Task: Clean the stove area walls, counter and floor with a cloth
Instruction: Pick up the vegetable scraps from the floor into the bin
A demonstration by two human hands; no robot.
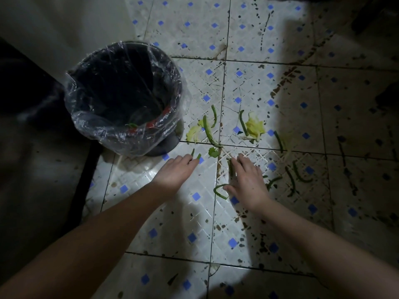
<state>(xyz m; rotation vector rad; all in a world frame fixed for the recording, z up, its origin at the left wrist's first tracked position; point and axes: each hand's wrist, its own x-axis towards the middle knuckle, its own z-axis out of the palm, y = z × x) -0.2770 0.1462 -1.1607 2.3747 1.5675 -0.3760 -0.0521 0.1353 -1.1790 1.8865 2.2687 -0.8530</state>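
Observation:
The floor [194,223] is white tile with blue diamonds, spotted with dark stains. Green vegetable strips [208,131] and yellowish leaf scraps [255,127] lie scattered on it beside a black bin [164,145] lined with a clear plastic bag [90,124]. My left hand [174,172] reaches toward the bin's foot, and its fingertips pinch small green scraps [198,156]. My right hand [248,182] lies spread flat on the tiles over a green strip [230,168]. Its thumb touches a curved strip [218,190]. No cloth is in view.
More green strips [296,175] lie to the right of my right hand. A dark cabinet or wall edge [82,190] runs along the left. The bin holds a few red and green scraps [149,125]. Heavy brown stains [280,87] mark the tiles to the right.

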